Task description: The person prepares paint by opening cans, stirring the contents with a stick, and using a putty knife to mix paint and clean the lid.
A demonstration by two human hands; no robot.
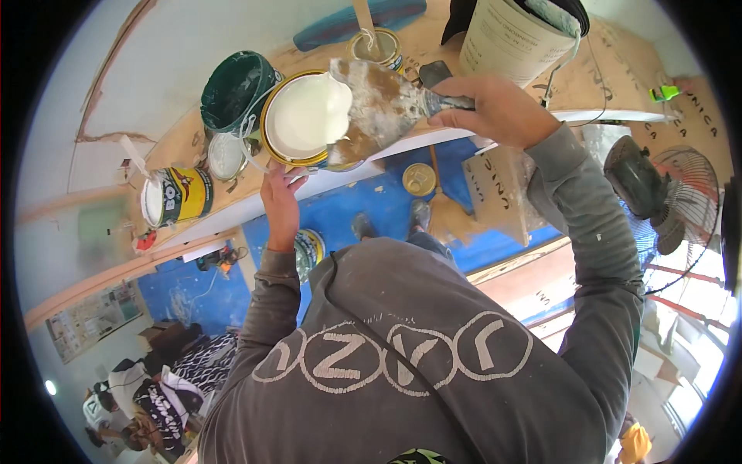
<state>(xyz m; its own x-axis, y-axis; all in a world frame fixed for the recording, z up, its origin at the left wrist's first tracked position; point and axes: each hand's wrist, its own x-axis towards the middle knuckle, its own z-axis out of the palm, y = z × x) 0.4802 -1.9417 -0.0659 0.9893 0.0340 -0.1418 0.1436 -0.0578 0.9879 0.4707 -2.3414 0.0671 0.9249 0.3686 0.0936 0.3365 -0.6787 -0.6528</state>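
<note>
My right hand (491, 110) grips the handle of a wide putty knife (382, 108). Its stained blade, smeared with white, reaches over the right part of an open can (270, 127) filled with smooth white paint or filler. A white dollop shows at the blade's left edge, above the can's contents. My left hand (280, 203) is closed at the near rim of this can, where its handle is; the fingertips are partly hidden under the can. Close beside the can stand a dark green bucket (224, 100) and a round lid or tin (226, 156).
On the wooden bench (309, 56) are a yellow-and-black can (185, 197) lying at left, a can with a stick (376, 48) and a tall cream bucket (514, 39). Below, a tin (419, 179) sits on blue floor sheeting (348, 203). A fan (672, 193) stands at right.
</note>
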